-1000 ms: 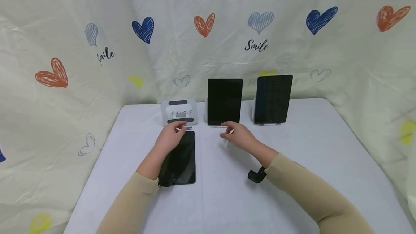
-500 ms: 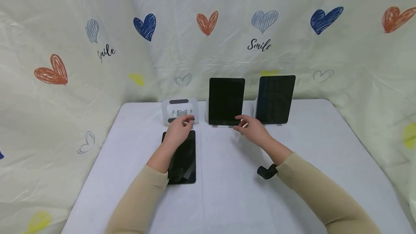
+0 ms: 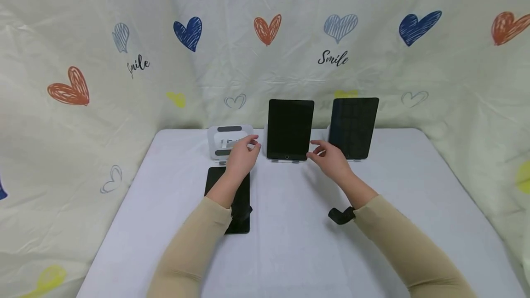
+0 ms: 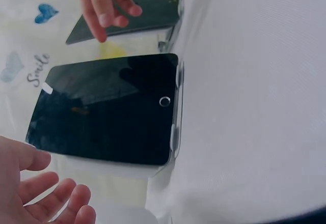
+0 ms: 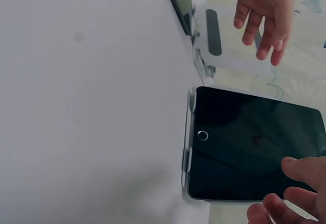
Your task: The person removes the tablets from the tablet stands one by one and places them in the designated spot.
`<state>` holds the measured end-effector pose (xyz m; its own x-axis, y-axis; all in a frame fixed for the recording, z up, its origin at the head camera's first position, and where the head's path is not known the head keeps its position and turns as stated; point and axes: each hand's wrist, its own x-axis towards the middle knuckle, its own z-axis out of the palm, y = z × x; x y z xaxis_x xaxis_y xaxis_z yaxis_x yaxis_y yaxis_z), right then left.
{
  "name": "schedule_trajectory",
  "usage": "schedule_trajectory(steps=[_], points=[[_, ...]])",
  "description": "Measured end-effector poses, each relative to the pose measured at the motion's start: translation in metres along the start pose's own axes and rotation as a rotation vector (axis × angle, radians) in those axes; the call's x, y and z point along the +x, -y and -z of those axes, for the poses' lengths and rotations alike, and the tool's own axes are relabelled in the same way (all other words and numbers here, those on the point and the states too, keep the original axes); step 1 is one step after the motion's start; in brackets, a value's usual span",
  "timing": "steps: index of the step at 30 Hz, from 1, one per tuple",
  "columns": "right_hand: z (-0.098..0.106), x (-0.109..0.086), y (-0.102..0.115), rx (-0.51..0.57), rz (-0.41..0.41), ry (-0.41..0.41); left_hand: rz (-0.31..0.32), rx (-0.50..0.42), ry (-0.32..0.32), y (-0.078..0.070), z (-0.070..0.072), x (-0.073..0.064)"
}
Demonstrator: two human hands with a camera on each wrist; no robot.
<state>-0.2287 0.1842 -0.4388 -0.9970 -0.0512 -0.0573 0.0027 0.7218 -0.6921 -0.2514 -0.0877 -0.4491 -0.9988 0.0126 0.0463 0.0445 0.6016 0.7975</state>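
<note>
Left hand (image 3: 241,157) and right hand (image 3: 333,162) shifted right, now flank upright middle tablet (image 3: 290,128); both loosely spread, can't tell if touching.

Long beige sleeves (image 3: 407,243) have small black devices (image 3: 340,216) beside their cuffs (image 3: 365,206).

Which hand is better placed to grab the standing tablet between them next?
Probably the right hand: in the head view it appears right at the edge of the standing tablet, though contact is unclear, while the left hand shows a visible gap.
</note>
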Motion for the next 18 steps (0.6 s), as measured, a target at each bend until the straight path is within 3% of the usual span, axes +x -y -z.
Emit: schedule_trajectory(steps=[9, 18], points=[[0.001, 0.013, 0.002, 0.038, -0.009, -0.064, -0.036, -0.031, -0.065, -0.012, -0.018, 0.019], [0.000, 0.026, 0.008, 0.079, -0.033, -0.118, -0.017, -0.044, -0.058, -0.023, -0.023, 0.030]])
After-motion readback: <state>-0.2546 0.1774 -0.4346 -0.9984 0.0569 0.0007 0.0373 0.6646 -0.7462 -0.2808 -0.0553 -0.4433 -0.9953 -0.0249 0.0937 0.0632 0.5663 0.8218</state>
